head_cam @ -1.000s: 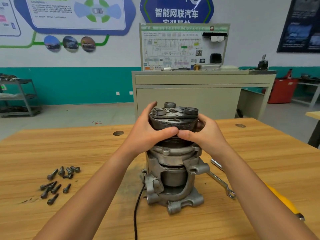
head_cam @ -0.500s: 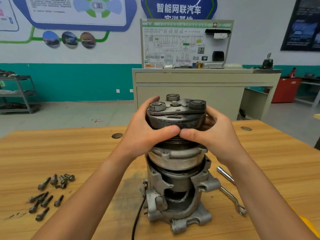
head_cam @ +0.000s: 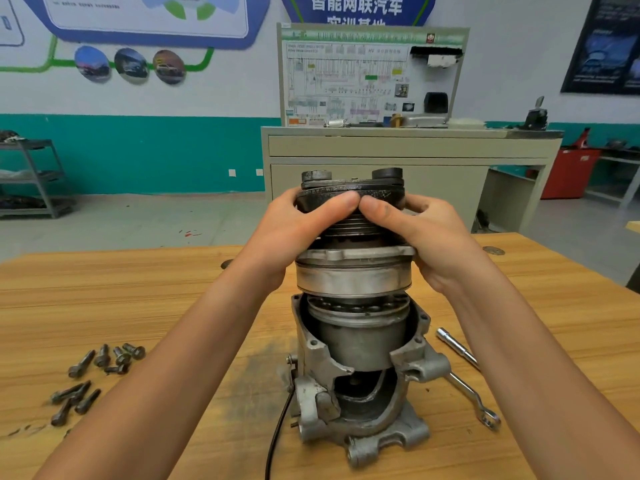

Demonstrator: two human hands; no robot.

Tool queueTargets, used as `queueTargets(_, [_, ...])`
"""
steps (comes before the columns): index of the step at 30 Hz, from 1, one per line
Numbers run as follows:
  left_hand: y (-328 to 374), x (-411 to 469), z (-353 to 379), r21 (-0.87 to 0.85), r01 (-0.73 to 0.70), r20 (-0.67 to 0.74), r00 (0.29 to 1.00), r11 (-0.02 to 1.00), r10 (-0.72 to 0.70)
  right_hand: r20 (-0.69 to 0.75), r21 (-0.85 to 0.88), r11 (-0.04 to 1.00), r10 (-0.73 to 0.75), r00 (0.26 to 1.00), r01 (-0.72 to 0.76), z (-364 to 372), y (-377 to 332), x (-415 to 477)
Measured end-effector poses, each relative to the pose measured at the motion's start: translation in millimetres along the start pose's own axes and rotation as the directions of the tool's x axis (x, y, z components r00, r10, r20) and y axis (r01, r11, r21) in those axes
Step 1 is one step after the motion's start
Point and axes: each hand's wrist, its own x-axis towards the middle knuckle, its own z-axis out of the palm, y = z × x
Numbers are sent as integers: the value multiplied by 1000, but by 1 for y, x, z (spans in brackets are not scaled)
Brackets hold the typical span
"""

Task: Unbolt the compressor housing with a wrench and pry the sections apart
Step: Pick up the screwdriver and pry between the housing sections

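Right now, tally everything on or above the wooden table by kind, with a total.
Compressor sections: 2, the upper section gripped by the left hand and right hand, the lower housing on the table.
Loose bolts: at least 8; they overlap.
Hand tools: 2, a wrench and a socket bar.
Black cable: 1.
Total: at least 13.

Vehicle-training workshop. Upper centre: white wiring-diagram demo board [head_cam: 370, 74] on a grey metal cabinet [head_cam: 381, 147], with a blue wall sign in Chinese characters about connected cars [head_cam: 356, 8] above. Upper left: three oval car photos [head_cam: 131, 65] on the white-and-teal wall [head_cam: 138, 150]. Grey metal shelf rack [head_cam: 34, 178] far left, red bin [head_cam: 568, 173] far right, bare concrete floor [head_cam: 156, 230]. Foreground: scuffed wooden tabletop [head_cam: 138, 299] with loose dark bolts [head_cam: 97, 375], silver wrench [head_cam: 467, 375] and a part-dismantled grey cast-metal compressor [head_cam: 356, 358].
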Motion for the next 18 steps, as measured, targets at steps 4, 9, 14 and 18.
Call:
queueTargets(4, [0,5,-3,-39,23,28,999,999,-22,7,-25,999,37,999,-36,3,-4,6])
queueTargets(9, [-1,13,-4,-114,75,40,997,991,-70,34,-45,995,90,995,-88,4,-11,13])
queueTargets(14, [-4,20,-7,-175,155,-1,988,972,-158,40,-111,982,156,987,-151,5,-18,21])
queueTargets(18, [-5,21,-10,-233,195,15,980,953,-197,28,-208,959,201,979,-191,9,-22,29])
